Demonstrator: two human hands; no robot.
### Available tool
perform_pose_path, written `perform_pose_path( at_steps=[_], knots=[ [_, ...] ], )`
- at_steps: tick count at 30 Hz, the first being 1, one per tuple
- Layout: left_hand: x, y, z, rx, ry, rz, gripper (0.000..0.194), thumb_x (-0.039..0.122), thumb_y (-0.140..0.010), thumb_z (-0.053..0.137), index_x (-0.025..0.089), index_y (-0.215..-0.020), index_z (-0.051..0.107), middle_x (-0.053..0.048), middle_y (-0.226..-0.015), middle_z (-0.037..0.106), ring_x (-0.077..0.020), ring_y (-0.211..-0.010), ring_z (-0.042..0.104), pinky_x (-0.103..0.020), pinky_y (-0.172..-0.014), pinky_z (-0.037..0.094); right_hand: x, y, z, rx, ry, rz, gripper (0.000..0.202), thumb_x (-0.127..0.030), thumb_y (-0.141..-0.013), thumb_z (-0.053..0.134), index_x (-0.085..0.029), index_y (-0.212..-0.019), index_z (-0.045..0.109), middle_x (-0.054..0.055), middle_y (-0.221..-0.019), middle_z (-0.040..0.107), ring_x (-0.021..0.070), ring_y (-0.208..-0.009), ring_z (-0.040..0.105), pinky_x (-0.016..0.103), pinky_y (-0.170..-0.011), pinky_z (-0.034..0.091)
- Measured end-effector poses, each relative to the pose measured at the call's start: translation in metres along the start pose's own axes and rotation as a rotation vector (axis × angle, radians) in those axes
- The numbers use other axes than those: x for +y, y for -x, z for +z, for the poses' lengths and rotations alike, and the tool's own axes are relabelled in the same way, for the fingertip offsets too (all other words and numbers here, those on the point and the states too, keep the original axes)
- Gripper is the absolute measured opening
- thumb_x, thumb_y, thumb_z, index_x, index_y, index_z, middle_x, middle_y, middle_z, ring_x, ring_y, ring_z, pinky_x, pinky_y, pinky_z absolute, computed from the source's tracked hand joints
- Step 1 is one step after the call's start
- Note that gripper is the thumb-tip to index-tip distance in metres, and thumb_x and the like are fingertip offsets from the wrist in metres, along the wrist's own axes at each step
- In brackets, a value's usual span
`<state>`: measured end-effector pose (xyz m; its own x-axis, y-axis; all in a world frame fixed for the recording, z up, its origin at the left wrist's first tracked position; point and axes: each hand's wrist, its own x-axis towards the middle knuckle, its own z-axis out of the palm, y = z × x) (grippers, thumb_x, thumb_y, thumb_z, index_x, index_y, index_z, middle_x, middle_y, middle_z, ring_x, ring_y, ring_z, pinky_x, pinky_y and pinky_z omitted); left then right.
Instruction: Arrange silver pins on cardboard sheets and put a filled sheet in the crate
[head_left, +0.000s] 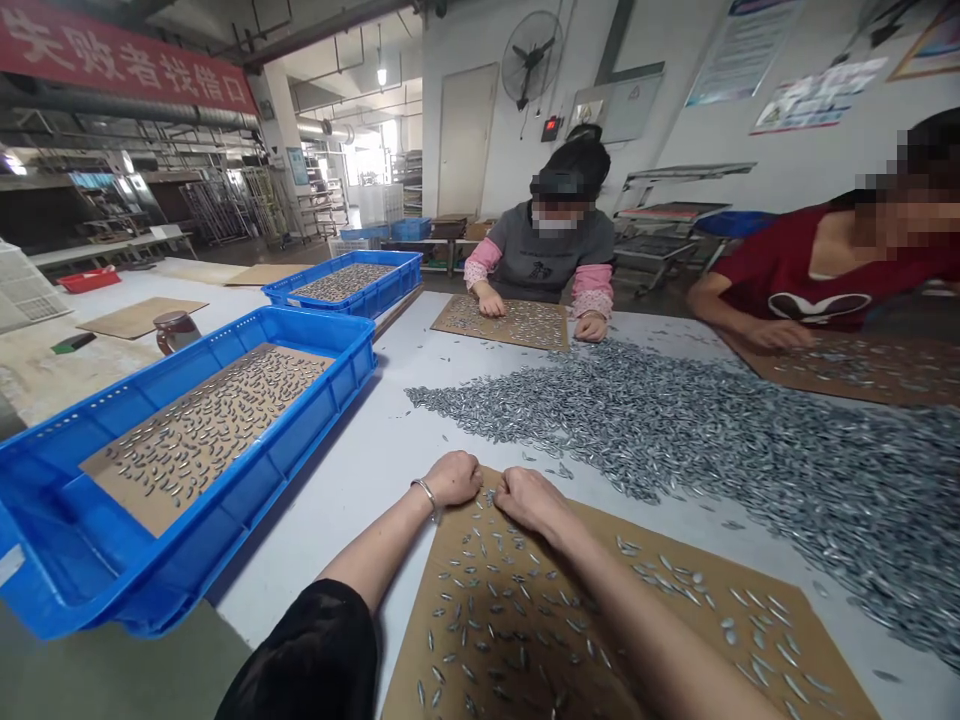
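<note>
A brown board [450,640] lies in front of me on the white table, with many small silvery leaf-shaped metal pieces [517,655] spread over it. At its far corner my left hand [455,478] rests with the fingers curled closed; whatever they hold, if anything, is hidden. Just to the right, my right hand [531,497] is closed too, its fingertips down near the board's far edge and a few pieces. What lies in its fingers cannot be made out. Beyond the board stretches a large loose heap of the same metal pieces [675,420].
On the left stands a blue crate [315,425] holding a board covered with pieces; a second blue crate [409,268] is behind it. Across the table, two co-workers work at brown boards [480,318]. A brown jar [175,330] stands past the near crate.
</note>
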<state>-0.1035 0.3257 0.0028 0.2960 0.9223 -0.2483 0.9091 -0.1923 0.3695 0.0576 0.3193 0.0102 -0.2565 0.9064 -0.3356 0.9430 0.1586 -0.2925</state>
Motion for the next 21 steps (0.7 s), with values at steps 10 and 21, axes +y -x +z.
perform_pose_path(
  at_steps=[10, 21],
  knots=[
    [0.002, -0.004, 0.001, 0.041, 0.059, -0.119, 0.021, 0.032, -0.102, 0.060, 0.015, -0.102, 0.070, -0.006, -0.103, 0.074, -0.0201, -0.098, 0.070, -0.041, -0.092, 0.056, 0.010, -0.002, -0.009, 0.042, -0.006, -0.064, 0.022, -0.024, -0.096, 0.053, -0.019, -0.092, 0.074, 0.011, -0.096, 0.076, 0.0225, -0.093, 0.068, 0.029, -0.067, 0.034],
    [0.014, 0.012, -0.004, 0.041, 0.037, -0.042, 0.019, 0.016, -0.088, 0.057, 0.017, -0.086, 0.075, -0.010, -0.098, 0.078, -0.0196, -0.088, 0.068, -0.025, -0.081, 0.049, 0.013, -0.006, -0.002, 0.067, 0.035, -0.162, 0.027, -0.020, -0.098, 0.048, -0.016, -0.100, 0.074, 0.016, -0.105, 0.077, 0.0256, -0.098, 0.070, 0.029, -0.071, 0.039]
  ],
)
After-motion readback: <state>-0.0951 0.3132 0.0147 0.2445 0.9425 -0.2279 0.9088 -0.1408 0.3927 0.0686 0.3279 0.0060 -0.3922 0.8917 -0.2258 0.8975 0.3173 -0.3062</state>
